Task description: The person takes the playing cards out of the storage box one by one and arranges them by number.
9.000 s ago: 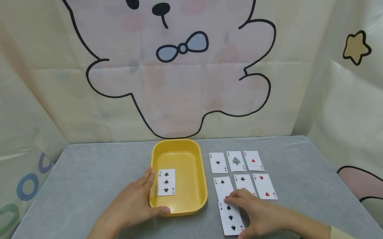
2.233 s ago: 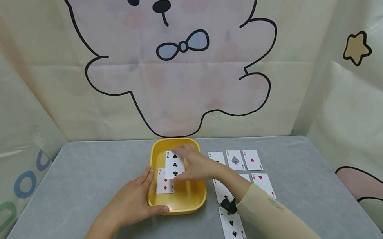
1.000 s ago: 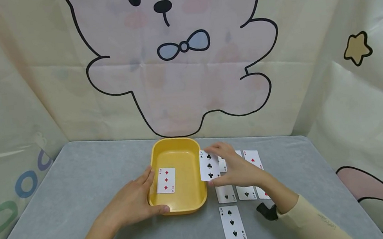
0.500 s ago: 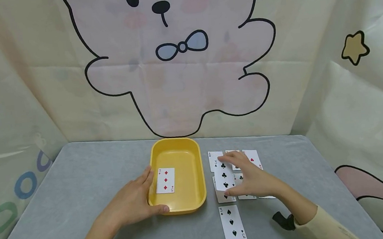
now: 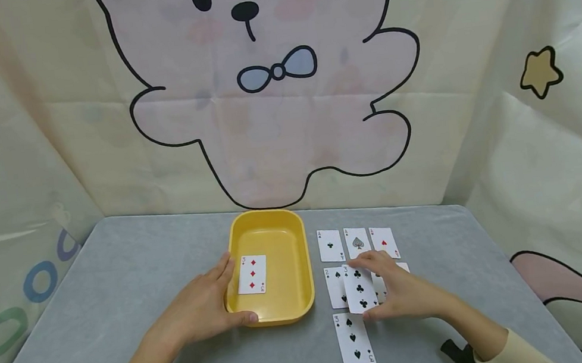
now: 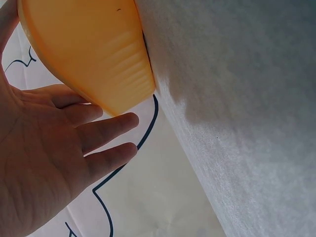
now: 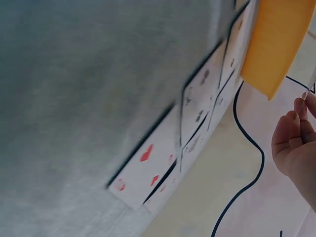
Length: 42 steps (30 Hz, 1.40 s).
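Observation:
In the head view my left hand (image 5: pixel 203 305) rests against the left side of the yellow tray (image 5: pixel 294 301), thumb at its front corner and fingers along its side. The left wrist view shows those fingers (image 6: pixel 106 133) spread and fairly straight beside the tray wall. A three of diamonds (image 5: pixel 251 274) lies in the tray. My right hand (image 5: pixel 402 288) pinches a three of clubs (image 5: pixel 360 287) by its top and bottom edges, above the second row of cards. It covers part of the two of spades (image 5: pixel 335 287). Below lies the three of spades (image 5: pixel 354 340).
Three aces form the back row: clubs (image 5: pixel 331 246), spades (image 5: pixel 357 241) and hearts (image 5: pixel 384 243). Other cards of the second row are partly hidden under my right hand; the right wrist view shows the two of hearts (image 7: pixel 148 163). Grey cloth covers the table (image 5: pixel 159 250).
From over the tray, my right hand has carried the three of clubs right, then toward me over the second row. The three of diamonds under it came into view. My left hand stays put.

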{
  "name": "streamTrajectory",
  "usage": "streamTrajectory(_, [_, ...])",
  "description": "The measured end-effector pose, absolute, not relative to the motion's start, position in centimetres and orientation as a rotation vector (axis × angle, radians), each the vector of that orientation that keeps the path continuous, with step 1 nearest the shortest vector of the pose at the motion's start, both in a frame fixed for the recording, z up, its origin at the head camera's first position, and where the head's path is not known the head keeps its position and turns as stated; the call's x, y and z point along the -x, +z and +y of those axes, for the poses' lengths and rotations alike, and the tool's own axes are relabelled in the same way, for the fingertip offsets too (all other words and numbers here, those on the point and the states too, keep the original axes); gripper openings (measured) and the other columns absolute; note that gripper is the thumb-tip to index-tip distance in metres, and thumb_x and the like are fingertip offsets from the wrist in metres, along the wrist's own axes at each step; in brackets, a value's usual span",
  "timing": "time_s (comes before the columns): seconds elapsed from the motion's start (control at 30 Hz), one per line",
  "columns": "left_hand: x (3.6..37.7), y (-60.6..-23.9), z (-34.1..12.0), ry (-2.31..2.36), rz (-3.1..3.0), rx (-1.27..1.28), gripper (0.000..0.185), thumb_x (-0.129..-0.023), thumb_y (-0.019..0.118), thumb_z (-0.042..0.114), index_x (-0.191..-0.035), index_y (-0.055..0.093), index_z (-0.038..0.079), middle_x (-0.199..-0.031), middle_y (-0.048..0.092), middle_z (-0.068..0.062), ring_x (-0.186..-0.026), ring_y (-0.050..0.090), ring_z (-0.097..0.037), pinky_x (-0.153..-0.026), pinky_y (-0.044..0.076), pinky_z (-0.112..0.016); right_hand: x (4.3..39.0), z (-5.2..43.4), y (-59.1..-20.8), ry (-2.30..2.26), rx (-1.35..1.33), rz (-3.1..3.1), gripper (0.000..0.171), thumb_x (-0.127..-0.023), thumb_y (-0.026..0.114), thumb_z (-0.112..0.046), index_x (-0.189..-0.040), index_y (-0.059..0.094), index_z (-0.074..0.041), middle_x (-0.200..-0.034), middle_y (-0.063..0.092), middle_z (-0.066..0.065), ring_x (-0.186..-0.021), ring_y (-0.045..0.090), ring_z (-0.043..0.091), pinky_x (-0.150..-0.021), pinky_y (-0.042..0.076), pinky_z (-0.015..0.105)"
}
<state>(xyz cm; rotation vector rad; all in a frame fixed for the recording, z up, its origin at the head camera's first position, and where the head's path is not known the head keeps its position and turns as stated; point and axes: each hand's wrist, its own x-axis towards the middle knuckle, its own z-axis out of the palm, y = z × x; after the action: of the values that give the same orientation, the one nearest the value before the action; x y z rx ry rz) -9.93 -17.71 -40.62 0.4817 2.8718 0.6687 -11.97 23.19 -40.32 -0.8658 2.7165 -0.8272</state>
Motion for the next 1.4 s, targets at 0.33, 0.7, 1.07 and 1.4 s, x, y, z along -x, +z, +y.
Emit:
streamTrajectory(0.33, [9.9,-40.6,-17.7,0.674,2.860,-0.467,0.126,-0.077,0.079,0.074,-0.161,0.031,-0.005,-0.169,0.027,-0.022,-0.144,0.045,-0.045,-0.114,0.038,-0.065,10.3,25.2,-41.6,-0.800,0.942,2.713,0.087,-0.073,0.096,-0.038,-0.147,0.057,-0.016,-0.140,0.047,-0.001,-0.125,0.045,0.016,-0.102,0.047,0.030])
streamTrajectory(0.7, [9.9,-40.3,-17.7,0.666,2.861,-0.486,0.127,-0.076,0.077,0.077,-0.161,0.031,-0.005,-0.169,0.027,-0.023,-0.144,0.045,-0.045,-0.115,0.037,-0.065,8.7,27.3,-42.3,-0.778,0.963,2.720,0.085,-0.070,0.097,-0.039,-0.142,0.060,-0.011,-0.136,0.049,-0.002,-0.121,0.048,0.013,-0.100,0.047,0.025])
streamTrajectory(1.07, [10.0,-40.5,-17.7,0.667,2.855,-0.463,0.125,-0.077,0.078,0.075,-0.161,0.031,-0.005,-0.170,0.026,-0.021,-0.145,0.045,-0.045,-0.115,0.037,-0.065,7.9,28.0,-44.0,-0.758,1.161,2.694,0.084,-0.065,0.099,-0.032,-0.137,0.063,-0.009,-0.131,0.051,-0.003,-0.113,0.050,0.008,-0.093,0.047,0.021])
streamTrajectory(1.4, [9.9,-40.5,-17.8,0.673,2.851,-0.465,0.126,-0.077,0.078,0.075,-0.161,0.030,-0.005,-0.170,0.026,-0.021,-0.144,0.045,-0.045,-0.115,0.037,-0.065,7.7,27.7,-44.3,-0.670,1.143,2.741,0.088,-0.061,0.100,-0.035,-0.138,0.063,-0.012,-0.131,0.051,-0.005,-0.114,0.048,0.010,-0.093,0.048,0.026])
